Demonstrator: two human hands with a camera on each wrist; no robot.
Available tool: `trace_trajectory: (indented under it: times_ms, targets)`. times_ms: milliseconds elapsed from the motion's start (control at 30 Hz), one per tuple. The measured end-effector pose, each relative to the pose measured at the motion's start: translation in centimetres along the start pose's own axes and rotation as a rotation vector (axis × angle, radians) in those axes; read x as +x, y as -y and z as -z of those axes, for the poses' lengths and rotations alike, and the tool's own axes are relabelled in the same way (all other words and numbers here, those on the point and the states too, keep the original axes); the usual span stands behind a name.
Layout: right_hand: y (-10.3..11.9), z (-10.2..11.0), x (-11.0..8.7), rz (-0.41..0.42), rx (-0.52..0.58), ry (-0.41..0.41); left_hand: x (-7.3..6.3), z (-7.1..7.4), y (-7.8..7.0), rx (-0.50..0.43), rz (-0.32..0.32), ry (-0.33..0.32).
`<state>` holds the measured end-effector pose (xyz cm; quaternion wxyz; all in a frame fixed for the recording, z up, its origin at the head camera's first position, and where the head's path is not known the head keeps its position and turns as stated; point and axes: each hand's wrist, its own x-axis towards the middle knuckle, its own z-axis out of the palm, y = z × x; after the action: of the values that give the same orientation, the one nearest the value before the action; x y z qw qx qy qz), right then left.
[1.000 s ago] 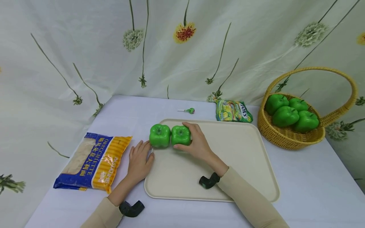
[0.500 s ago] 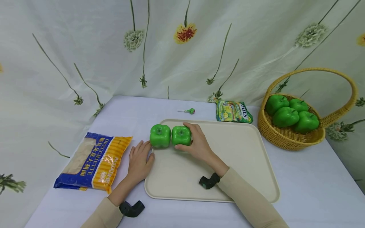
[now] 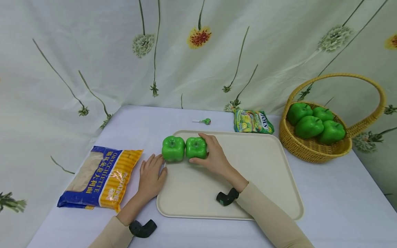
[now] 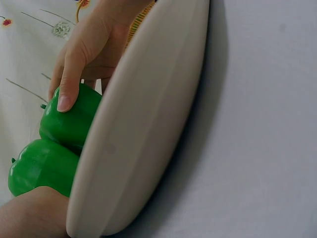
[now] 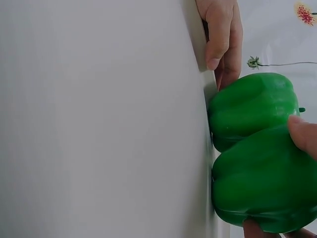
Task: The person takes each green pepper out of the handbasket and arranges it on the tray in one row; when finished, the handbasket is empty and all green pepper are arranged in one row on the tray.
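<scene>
Two green bell peppers stand side by side at the far left corner of a cream tray [image 3: 229,193]. My right hand [image 3: 214,156] grips the right pepper [image 3: 196,147], thumb on the near side and fingers round its right and far sides. In the right wrist view that pepper [image 5: 267,181] touches its neighbour. The left pepper [image 3: 173,148] has my left hand [image 3: 151,175] close by. That hand lies over the tray's left edge with fingers extended, fingertips at or near the pepper's left side; actual contact is unclear. In the left wrist view, the tray wall [image 4: 143,124] hides the peppers' bases.
A bag of orecchiette pasta [image 3: 100,177] lies left of the tray. Behind the tray are a lollipop [image 3: 206,121] and a green candy bag [image 3: 252,121]. At the right back, a wicker basket [image 3: 310,151] with a tall handle holds several green peppers [image 3: 309,126].
The head view shifts very slightly. Both hands and both peppers on the tray keep their places relative to each other.
</scene>
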<state>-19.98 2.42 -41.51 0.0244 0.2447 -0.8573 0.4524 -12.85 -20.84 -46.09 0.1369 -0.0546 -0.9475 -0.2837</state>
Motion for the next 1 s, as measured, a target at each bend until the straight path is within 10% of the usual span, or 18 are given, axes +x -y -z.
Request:
trace_trajectory:
  times_ms: [633,1000]
  targets:
    - [-0.7,9.0,-3.4,-0.005,-0.053,-0.042,0.0,-0.2,0.3,0.007,-0.018,-0.011]
    - [-6.2,19.0,-7.1,-0.189,-0.245,-0.324,0.0,-0.2,0.3,-0.019,0.003,0.019]
